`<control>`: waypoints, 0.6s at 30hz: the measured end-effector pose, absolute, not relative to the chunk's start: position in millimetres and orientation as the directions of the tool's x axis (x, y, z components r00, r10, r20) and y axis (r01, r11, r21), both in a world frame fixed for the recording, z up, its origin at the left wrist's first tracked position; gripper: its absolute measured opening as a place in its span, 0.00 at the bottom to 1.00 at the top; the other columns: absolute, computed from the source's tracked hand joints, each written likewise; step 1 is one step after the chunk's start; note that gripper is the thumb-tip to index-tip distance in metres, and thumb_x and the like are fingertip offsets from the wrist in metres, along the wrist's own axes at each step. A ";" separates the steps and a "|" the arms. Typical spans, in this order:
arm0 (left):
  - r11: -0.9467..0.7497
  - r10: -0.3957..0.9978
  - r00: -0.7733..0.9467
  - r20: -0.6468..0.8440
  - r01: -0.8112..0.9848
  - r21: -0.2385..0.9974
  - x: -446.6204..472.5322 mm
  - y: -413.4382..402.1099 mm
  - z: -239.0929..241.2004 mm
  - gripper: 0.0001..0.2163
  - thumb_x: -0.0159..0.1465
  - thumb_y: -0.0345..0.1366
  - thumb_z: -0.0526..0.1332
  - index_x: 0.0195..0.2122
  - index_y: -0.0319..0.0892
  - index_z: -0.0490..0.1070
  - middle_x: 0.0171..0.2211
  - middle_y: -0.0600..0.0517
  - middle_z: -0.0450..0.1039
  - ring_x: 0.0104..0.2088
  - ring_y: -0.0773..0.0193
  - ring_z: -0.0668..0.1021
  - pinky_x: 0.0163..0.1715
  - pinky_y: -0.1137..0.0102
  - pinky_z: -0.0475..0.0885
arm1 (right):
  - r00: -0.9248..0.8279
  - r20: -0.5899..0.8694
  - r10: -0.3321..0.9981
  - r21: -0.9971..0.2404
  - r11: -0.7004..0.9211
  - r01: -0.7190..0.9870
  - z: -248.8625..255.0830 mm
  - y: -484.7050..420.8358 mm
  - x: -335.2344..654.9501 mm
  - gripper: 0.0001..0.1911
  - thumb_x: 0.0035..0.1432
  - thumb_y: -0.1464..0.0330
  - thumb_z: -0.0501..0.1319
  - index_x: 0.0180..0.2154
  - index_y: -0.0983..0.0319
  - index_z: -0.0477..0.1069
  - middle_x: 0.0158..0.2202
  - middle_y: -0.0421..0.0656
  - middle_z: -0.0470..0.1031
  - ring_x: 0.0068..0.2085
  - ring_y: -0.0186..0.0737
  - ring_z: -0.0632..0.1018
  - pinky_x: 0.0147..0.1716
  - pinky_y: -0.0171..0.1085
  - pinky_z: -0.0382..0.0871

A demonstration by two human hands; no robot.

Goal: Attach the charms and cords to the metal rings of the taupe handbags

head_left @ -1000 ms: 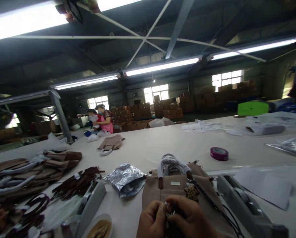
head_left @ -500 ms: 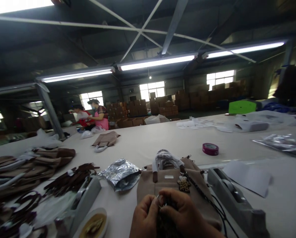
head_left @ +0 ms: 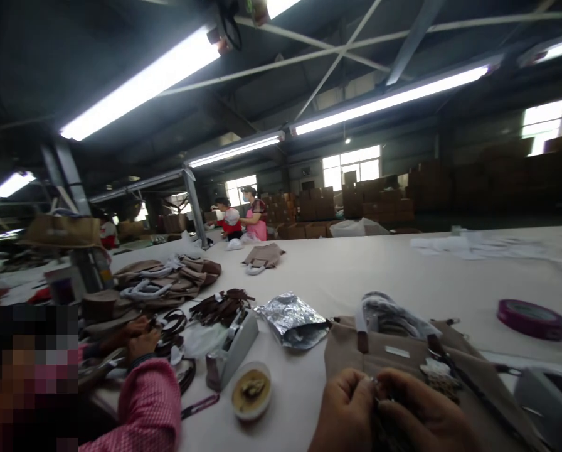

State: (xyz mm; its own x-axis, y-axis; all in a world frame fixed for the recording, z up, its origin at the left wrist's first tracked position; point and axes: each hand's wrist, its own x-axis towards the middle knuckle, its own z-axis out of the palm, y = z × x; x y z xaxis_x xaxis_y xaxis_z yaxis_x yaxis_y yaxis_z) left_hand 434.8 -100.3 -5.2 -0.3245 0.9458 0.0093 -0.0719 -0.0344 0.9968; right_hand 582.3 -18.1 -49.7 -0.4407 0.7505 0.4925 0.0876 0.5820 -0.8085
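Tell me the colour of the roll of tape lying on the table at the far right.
Purple roll of tape, seen best in the head view.

A beige-brown bag point(head_left: 394, 358) with white-wrapped handles point(head_left: 359, 317) and a leopard-spotted charm point(head_left: 438, 378) is seen on the pale cream table point(head_left: 356, 276). A crinkled silver foil pouch point(head_left: 294, 320) is laid beside a grey tape dispenser point(head_left: 231, 350). A purple tape roll point(head_left: 530, 317) is shown at the right. Dark brown straps point(head_left: 222, 306) are piled near tan bags point(head_left: 177, 279). A pink checked sleeve point(head_left: 144, 405) is seen at the left, and a white dish point(head_left: 251, 390) is filled with something yellowish
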 end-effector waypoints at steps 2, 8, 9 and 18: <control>-0.032 0.958 -0.285 -0.005 -0.126 0.991 432.2 -99.1 -6.0 0.24 0.52 0.59 0.69 0.27 0.40 0.72 0.23 0.54 0.68 0.26 0.67 0.68 0.28 0.72 0.63 | -0.454 0.502 0.736 -0.807 0.587 0.061 -35.9 -28.3 579.0 0.13 0.60 0.62 0.64 0.45 0.58 0.79 0.42 0.43 0.83 0.42 0.44 0.83 0.43 0.31 0.77; -0.036 0.984 -0.181 -0.005 -0.221 0.975 420.6 -94.5 -8.0 0.21 0.54 0.55 0.71 0.29 0.40 0.74 0.23 0.54 0.70 0.27 0.67 0.70 0.28 0.73 0.65 | -0.462 0.451 0.763 -0.872 0.488 -0.045 -1.4 -45.8 566.2 0.05 0.58 0.70 0.61 0.35 0.61 0.76 0.33 0.40 0.79 0.36 0.39 0.78 0.38 0.32 0.71; -0.026 0.986 -0.167 -0.014 -0.234 0.972 419.2 -94.7 -7.8 0.21 0.54 0.55 0.71 0.29 0.40 0.74 0.23 0.55 0.70 0.26 0.67 0.70 0.27 0.73 0.65 | -0.460 0.436 0.774 -0.886 0.460 -0.067 0.9 -46.6 565.2 0.05 0.58 0.70 0.61 0.35 0.62 0.76 0.32 0.40 0.78 0.35 0.39 0.77 0.37 0.32 0.70; -0.043 0.974 -0.228 -0.008 -0.219 0.975 419.2 -98.7 -1.8 0.25 0.47 0.59 0.73 0.28 0.39 0.76 0.21 0.54 0.70 0.24 0.67 0.71 0.26 0.73 0.66 | -0.417 0.298 0.859 -0.954 0.278 -0.108 9.3 -51.3 560.4 0.09 0.56 0.62 0.64 0.31 0.63 0.76 0.29 0.41 0.77 0.33 0.40 0.75 0.33 0.34 0.68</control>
State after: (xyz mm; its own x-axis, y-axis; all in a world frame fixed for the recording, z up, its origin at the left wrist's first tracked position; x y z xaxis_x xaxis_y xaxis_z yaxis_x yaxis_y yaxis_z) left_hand 419.2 -98.7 -1.8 -0.2282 0.9736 -0.0084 -0.2190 -0.0430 0.9748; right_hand 560.4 -51.3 9.3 -0.4174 0.8586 0.2975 -0.1081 0.2781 -0.9544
